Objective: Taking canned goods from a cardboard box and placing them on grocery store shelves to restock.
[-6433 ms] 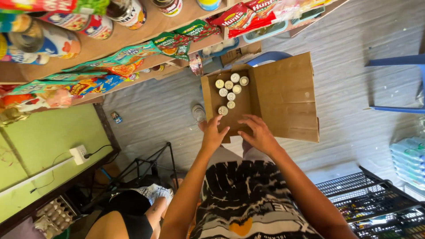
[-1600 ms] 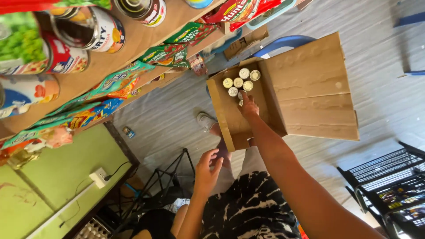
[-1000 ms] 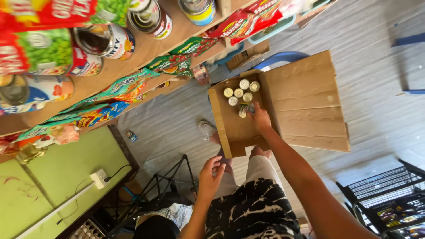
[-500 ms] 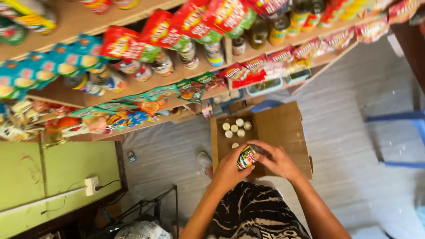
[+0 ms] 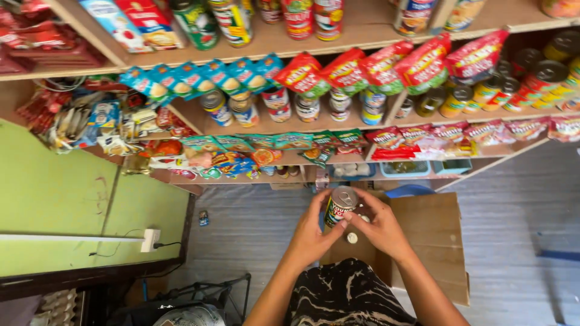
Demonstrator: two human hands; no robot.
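Note:
Both my hands hold one tin can [image 5: 339, 205] with a silver lid and a green, red and yellow label, raised in front of me. My left hand [image 5: 314, 232] cups its left side and my right hand [image 5: 379, 224] wraps the right side. Under the hands lies an open brown cardboard box [image 5: 429, 241] on the grey floor; two white can lids [image 5: 352, 238] show inside it, the others are hidden by my hands.
Wooden shelves [image 5: 362, 39] ahead carry rows of cans [image 5: 296, 15], hanging red snack bags [image 5: 380, 66] and blue sachets [image 5: 199, 75]. A green wall [image 5: 66, 199] with a white power socket [image 5: 150, 239] stands at left. A black wire rack [image 5: 199, 299] sits by my left knee.
My right hand reached into the box and lifted out a can; my left hand joined it. My view tilted up from the floor toward the shelves.

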